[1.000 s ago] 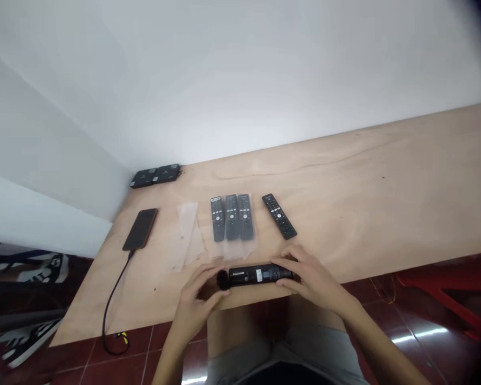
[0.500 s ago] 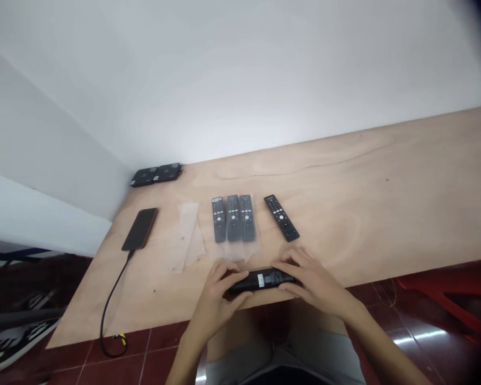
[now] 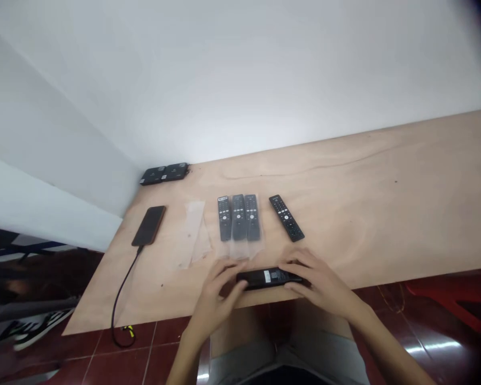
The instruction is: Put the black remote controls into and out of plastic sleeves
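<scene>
A black remote control (image 3: 258, 278) lies with its back up near the table's front edge, showing a white label and printed marks. My left hand (image 3: 220, 289) curls around its left end, fingers along the far side and thumb at the near edge; motion slightly blurs it. At the other end, my right hand (image 3: 312, 275) grips it between thumb and fingers. Just beyond my hands, three remotes in clear plastic sleeves (image 3: 239, 219) lie side by side, buttons up. To their right, an unwrapped black remote (image 3: 287, 218) rests at a slant.
Clear plastic sleeves (image 3: 194, 235) lie left of the wrapped remotes. Farther left is a phone (image 3: 149, 225) with a black cable (image 3: 120, 291) hanging over the edge. Two black boxes (image 3: 164, 173) stand by the wall. A red chair (image 3: 452, 302) is at the right.
The view has shifted slightly, so the table's things appear farther right. My left hand has drawn a little leftward along the held remote, baring more of its left end. My right hand keeps its grip.
</scene>
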`<state>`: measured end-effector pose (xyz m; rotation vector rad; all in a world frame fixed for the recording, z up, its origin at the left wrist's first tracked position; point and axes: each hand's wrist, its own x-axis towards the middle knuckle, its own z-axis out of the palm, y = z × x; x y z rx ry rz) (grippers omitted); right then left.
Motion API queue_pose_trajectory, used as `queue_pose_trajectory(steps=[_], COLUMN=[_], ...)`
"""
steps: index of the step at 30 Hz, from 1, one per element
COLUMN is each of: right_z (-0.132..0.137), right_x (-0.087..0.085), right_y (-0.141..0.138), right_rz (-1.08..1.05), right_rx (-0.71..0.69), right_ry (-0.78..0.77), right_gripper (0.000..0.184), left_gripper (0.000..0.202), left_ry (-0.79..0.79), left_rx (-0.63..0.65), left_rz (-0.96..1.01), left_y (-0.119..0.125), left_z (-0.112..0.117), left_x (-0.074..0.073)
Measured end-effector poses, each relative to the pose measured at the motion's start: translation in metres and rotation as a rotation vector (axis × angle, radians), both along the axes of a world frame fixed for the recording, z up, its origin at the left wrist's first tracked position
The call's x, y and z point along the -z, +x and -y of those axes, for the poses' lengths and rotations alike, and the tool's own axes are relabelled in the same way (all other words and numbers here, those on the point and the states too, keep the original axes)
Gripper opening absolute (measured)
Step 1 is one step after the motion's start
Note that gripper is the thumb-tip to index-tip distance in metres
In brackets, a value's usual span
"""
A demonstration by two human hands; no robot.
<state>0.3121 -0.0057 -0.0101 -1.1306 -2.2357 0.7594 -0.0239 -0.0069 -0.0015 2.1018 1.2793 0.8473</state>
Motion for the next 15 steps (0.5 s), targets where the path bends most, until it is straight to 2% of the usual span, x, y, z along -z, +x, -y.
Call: queue_pose_trajectory(steps=[2,5,7,9,12,15], right_z=[0.001,0.001,0.000,-0.002,-0.007,-0.010], right_x=[0.002,0.002,0.001,0.000,0.000,0.001], right_y=[0.001,0.000,-0.002,-0.004,-0.002,0.005], right_rz=[-0.055,-0.106,-0.124,-0.139,-0.150,-0.116], right_rx=[0.031,0.071,0.104,0.151,0.204,0.251], right_ry=[0.002,-0.016,-0.041,-0.078,-0.113,-0.069], right_gripper=[0.034,0.030,0.027,0.030,0.038,0.031], left_gripper=[0.042,0.044,0.038,0.024,0.015,0.012], left_ry=[0.094,0.267,0.325,0.355,0.373,0.386], left_rx=[-0.128,-0.298,-0.322,-0.321,-0.336,-0.415], left_rz=[-0.042,-0.221,-0.341,-0.381,-0.345,-0.219], left_y=[-0.028,-0.079,-0.107,-0.123,-0.120,-0.089], left_z=[-0.003,-0.012,-0.019,-0.024,-0.020,-0.005], left_x=[0.001,0.004,0.006,0.007,0.001,-0.010])
